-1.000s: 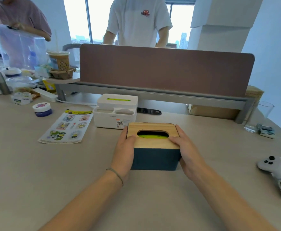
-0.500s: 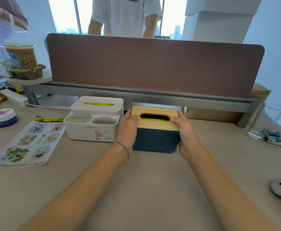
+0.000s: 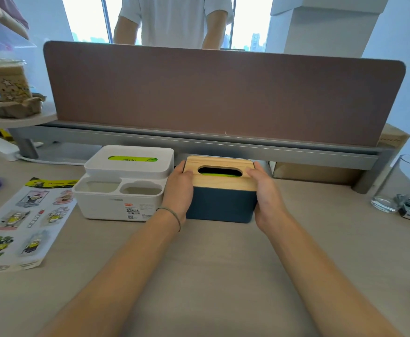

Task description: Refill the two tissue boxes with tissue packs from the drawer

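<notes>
At counter's far edge, both hands' fingers grasp the blue tissue box (image 3: 221, 205): left hand (image 3: 178, 188), right hand (image 3: 265, 190). White tissue box (image 3: 123, 188) just left. Brown divider (image 3: 223, 93) behind; glass (image 3: 393, 186) right, sticker sheet (image 3: 16, 227) left.

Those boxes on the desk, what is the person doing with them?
The person grips the dark blue tissue box with the wooden lid between the left hand and right hand. It sits beside the white tissue box, near the divider. Green packs show through both slots.
</notes>
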Action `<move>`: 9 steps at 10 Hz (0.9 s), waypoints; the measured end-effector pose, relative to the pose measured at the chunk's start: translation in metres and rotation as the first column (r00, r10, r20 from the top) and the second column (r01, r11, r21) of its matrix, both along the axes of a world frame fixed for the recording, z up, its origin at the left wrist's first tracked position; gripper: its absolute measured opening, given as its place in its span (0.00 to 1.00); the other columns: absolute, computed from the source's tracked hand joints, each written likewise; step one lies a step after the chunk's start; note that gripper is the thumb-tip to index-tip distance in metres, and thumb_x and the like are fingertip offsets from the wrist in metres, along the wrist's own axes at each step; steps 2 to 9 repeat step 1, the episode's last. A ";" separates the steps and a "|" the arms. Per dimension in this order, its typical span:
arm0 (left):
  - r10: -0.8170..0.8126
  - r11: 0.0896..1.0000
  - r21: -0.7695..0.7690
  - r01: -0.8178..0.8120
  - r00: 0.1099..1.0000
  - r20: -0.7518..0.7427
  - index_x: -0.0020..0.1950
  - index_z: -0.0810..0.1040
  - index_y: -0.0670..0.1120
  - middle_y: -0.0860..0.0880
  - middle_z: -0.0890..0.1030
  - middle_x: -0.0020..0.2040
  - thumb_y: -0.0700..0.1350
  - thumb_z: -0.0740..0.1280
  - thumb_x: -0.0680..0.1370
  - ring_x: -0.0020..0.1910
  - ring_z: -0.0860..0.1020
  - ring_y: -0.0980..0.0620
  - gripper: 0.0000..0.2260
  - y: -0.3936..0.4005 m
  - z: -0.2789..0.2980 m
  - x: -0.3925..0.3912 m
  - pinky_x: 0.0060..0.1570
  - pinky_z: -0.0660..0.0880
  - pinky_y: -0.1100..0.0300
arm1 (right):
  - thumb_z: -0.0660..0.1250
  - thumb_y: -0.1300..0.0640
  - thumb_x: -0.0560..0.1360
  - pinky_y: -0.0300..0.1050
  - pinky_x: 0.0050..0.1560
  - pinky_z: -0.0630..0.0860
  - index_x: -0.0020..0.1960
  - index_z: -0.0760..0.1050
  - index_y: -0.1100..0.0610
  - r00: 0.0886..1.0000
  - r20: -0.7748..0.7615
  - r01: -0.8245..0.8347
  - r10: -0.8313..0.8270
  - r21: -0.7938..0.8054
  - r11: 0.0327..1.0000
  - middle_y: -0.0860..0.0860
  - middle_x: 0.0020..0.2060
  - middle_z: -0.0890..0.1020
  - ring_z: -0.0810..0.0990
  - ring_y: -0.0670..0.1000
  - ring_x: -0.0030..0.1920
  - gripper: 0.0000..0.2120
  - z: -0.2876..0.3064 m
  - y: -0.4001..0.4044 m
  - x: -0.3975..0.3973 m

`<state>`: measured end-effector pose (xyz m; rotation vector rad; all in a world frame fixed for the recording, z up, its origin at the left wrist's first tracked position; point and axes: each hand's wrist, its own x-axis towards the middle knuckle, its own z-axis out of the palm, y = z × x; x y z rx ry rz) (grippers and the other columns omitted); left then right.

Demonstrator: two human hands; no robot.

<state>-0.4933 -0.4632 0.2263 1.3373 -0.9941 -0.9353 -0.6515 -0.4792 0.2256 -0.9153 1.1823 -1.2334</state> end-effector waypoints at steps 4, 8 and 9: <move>0.048 0.994 -0.104 -0.039 0.995 0.088 0.79 0.60 0.52 0.55 0.68 0.74 0.44 0.55 0.85 0.70 0.67 0.57 0.22 0.002 0.008 -0.003 0.63 0.61 0.65 | 0.61 0.49 0.81 0.47 0.66 0.67 0.76 0.63 0.41 0.988 -0.103 0.095 -0.113 -0.167 0.981 0.45 0.72 0.69 0.68 0.47 0.68 0.23 0.013 0.003 0.000; 0.048 0.994 -0.104 -0.039 0.995 0.088 0.79 0.60 0.52 0.55 0.68 0.74 0.44 0.55 0.85 0.70 0.67 0.57 0.22 0.002 0.008 -0.003 0.63 0.61 0.65 | 0.61 0.49 0.81 0.47 0.66 0.67 0.76 0.63 0.41 0.988 -0.103 0.095 -0.113 -0.167 0.981 0.45 0.72 0.69 0.68 0.47 0.68 0.23 0.013 0.003 0.000; 0.048 0.994 -0.104 -0.039 0.995 0.088 0.79 0.60 0.52 0.55 0.68 0.74 0.44 0.55 0.85 0.70 0.67 0.57 0.22 0.002 0.008 -0.003 0.63 0.61 0.65 | 0.61 0.49 0.81 0.47 0.66 0.67 0.76 0.63 0.41 0.988 -0.103 0.095 -0.113 -0.167 0.981 0.45 0.72 0.69 0.68 0.47 0.68 0.23 0.013 0.003 0.000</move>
